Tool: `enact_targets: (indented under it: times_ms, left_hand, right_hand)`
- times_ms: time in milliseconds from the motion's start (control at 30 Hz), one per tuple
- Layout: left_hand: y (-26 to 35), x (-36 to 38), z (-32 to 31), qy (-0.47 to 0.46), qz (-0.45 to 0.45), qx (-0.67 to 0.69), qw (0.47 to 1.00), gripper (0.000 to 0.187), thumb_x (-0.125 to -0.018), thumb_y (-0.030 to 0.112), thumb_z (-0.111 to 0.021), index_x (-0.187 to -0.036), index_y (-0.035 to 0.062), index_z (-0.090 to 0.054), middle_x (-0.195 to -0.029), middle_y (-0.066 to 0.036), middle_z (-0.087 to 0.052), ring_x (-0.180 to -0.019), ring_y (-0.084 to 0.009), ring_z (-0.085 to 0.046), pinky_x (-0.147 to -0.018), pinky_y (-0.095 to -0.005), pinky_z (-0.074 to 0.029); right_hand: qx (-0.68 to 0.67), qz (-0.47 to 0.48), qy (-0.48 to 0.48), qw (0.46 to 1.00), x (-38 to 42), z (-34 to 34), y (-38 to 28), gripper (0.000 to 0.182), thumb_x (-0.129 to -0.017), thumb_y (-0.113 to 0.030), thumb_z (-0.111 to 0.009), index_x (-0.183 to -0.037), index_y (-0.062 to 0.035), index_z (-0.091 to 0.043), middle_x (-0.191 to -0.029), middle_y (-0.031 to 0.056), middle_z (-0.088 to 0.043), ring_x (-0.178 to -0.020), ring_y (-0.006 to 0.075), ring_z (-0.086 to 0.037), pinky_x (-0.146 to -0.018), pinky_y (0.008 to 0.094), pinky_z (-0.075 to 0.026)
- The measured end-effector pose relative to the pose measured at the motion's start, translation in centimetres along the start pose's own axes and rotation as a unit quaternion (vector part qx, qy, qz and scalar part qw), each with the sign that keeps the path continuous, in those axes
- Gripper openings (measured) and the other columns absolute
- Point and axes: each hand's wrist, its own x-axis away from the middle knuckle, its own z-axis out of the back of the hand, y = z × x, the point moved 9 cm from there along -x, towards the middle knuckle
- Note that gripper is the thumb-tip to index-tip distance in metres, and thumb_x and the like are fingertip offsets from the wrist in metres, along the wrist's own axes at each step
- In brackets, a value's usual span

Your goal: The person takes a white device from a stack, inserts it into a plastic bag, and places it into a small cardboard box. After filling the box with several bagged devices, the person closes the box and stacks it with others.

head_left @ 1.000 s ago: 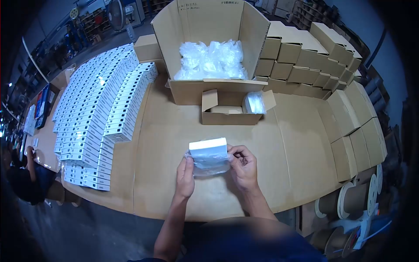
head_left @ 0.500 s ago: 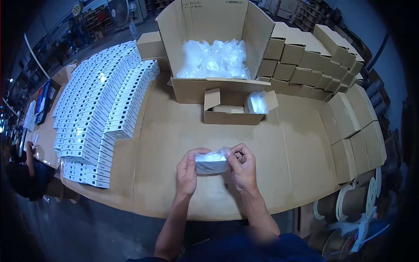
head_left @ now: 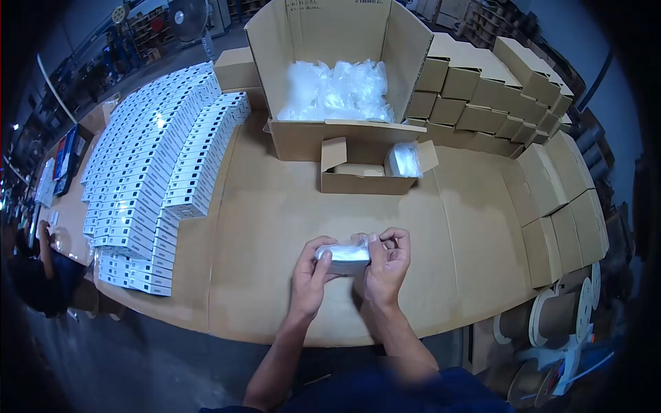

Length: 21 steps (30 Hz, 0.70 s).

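Note:
Between both hands I hold a small white box wrapped in clear plastic point(head_left: 350, 260), above the front middle of the table. My left hand point(head_left: 310, 275) grips its left end, the thumb on the near side. On the right end, my right hand point(head_left: 387, 265) has its thumb and fingers closed on the box and its loose plastic. Beyond the hands stands an open small carton point(head_left: 365, 184). One plastic-wrapped box point(head_left: 405, 162) is inside it at the right end.
A large open carton point(head_left: 296, 141) of clear plastic bags point(head_left: 337, 89) stands at the back. Stacked white boxes point(head_left: 148, 179) cover the left side. Brown cartons point(head_left: 475, 103) are piled back right, with more cartons point(head_left: 558, 206) along the right edge. Another person point(head_left: 45, 268) is far left.
Both hands have moved slightly right with the wrapped box. The box has tilted, and my right thumb now presses at its right end.

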Motion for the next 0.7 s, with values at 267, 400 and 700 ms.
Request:
enact_targets:
  times_ms: [267,400,700]
  left_hand:
    - [0.6,-0.9,1.5,0.049,-0.005,0.055,0.997,0.025,-0.111,0.026,-0.052,-0.108,0.0024,-0.059,-0.107,-0.010,-0.067,-0.098,-0.0178,-0.070,-0.087,-0.0370,-0.062]
    - [1.0,-1.0,1.5,0.039,-0.018,0.039,0.998,0.024,-0.111,0.026,-0.050,-0.105,0.0033,-0.056,-0.105,-0.010,-0.065,-0.099,-0.0175,-0.069,-0.086,-0.0386,-0.063]
    - [0.7,-0.7,2.4,0.059,0.022,0.071,0.996,0.021,-0.112,0.023,-0.045,-0.105,0.0045,-0.052,-0.106,-0.010,-0.062,-0.098,-0.0194,-0.068,-0.083,-0.0391,-0.063]
  right_hand:
    - [-0.055,0.020,-0.242,0.969,-0.6,-1.2,-1.8,0.023,-0.103,-0.016,-0.059,-0.121,-0.0032,-0.065,-0.143,0.0237,-0.058,-0.140,0.0304,-0.050,-0.116,0.0438,-0.038]
    - [0.152,0.013,-0.412,0.898,0.1,-2.2,-2.2,0.024,-0.087,-0.005,-0.076,-0.111,-0.0015,-0.076,-0.126,0.0180,-0.071,-0.130,0.0305,-0.060,-0.113,0.0425,-0.042]
    - [0.305,-0.029,-0.371,0.877,-0.5,-3.5,-2.4,0.036,-0.081,-0.001,-0.079,-0.117,0.0009,-0.075,-0.113,0.0160,-0.077,-0.105,0.0249,-0.074,-0.097,0.0352,-0.055]
